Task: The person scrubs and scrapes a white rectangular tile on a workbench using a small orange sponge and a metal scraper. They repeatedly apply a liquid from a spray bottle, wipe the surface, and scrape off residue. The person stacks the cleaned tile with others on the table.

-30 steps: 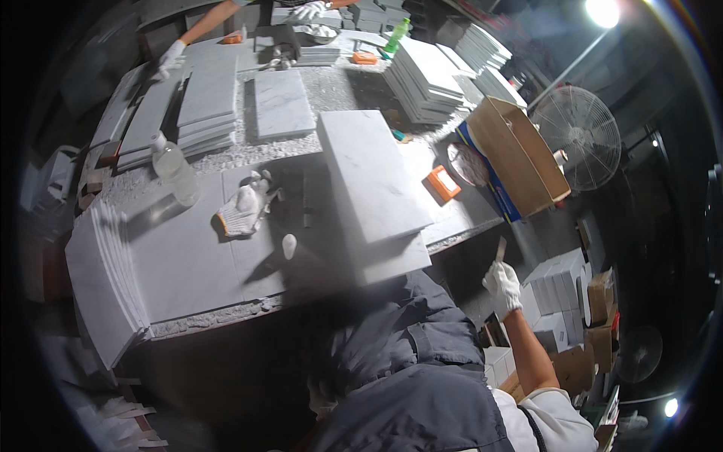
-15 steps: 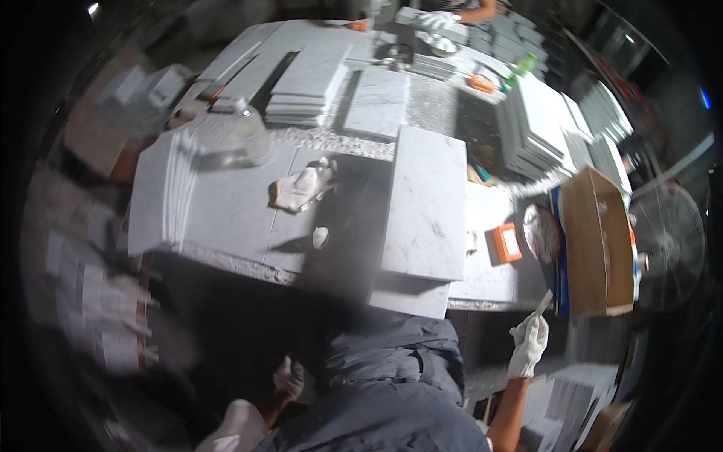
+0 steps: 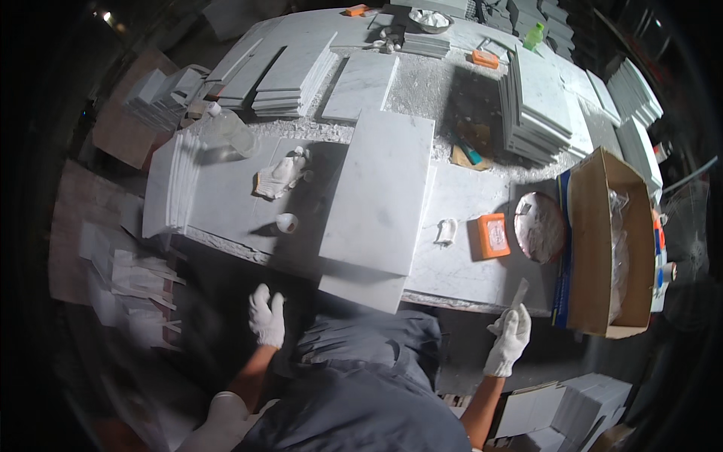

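My right hand (image 3: pixel 510 343), in a white glove, is closed around a thin, flat, pale strip (image 3: pixel 520 292) that points up near the table's front edge. Its exact kind is hard to make out. My left hand (image 3: pixel 266 316), gloved too, hangs in front of the edge with its fingers apart and nothing in it. Between the two, a large grey-veined white marble slab (image 3: pixel 380 188) lies on other slabs and juts over the front edge. Right of it are an orange box (image 3: pixel 494 235), a crumpled white scrap (image 3: pixel 446 231) and a round dish smeared with white paste (image 3: pixel 539 227).
A long cardboard box (image 3: pixel 631 264) stands at the table's right end. A loose glove (image 3: pixel 282 177), a small white cup-like piece (image 3: pixel 286 223) and a clear plastic bottle (image 3: pixel 235 135) lie at the left. Slab stacks (image 3: pixel 538 105) rise behind; more tiles (image 3: pixel 591 410) stand low at right.
My left hand has come up toward the table edge, its fingers spreading. The right hand still grips the strip. The view has shifted, and another person's gloved hand at the back has gone from sight.
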Available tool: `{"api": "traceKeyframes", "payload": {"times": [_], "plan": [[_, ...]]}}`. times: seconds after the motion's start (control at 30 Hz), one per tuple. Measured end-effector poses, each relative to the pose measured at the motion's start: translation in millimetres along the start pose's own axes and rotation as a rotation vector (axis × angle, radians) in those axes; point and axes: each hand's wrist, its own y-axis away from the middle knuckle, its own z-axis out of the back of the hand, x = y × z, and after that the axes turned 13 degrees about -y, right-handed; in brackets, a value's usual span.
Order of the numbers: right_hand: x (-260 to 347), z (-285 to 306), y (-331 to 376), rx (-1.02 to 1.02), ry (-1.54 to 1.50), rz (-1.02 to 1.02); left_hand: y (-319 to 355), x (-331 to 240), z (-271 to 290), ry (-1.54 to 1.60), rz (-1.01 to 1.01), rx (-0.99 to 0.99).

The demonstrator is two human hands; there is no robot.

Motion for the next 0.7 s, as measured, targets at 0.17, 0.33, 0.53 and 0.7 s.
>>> {"api": "traceKeyframes", "payload": {"times": [0.17,0.33,0.53,0.7], "plan": [[-0.5,9.5,-19.7,0.076,0.081,0.001,-59.8,-63.0,-28.0,0.123,-0.205,-0.322],[6.0,7.0,-42.1,0.048,0.097,0.069,-113.8,-65.6,-58.3,0.13,-0.128,-0.435],[16.6,-14.6,-58.0,0.029,0.038,0.077,-145.5,-52.7,-60.8,0.092,-0.103,-0.338],[18.2,-26.0,-87.3,-0.058,0.243,0.236,-158.5,-65.2,-54.3,0.027,-0.135,-0.345]]}}
